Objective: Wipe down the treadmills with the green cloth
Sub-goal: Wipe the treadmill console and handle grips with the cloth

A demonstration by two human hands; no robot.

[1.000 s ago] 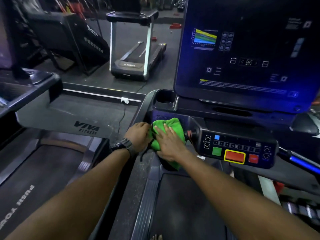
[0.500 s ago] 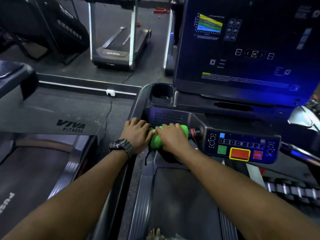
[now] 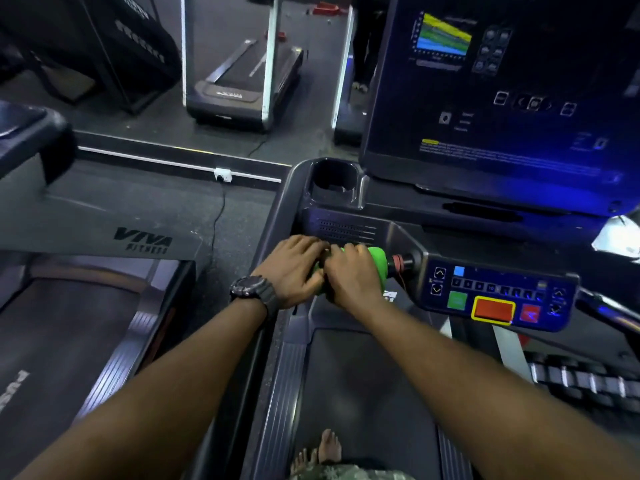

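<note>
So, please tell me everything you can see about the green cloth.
The green cloth is bright green and looks like soft fabric. It is bunched around the treadmill's handlebar, left of the control panel. Most of it is hidden: the right hand grips over it, and the left hand holds its left end. Only the right end and a small patch between the hands show.

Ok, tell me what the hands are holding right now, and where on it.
Both the left hand and right hand grip the green cloth, bunched around the treadmill's handlebar; only its right end shows.
</note>
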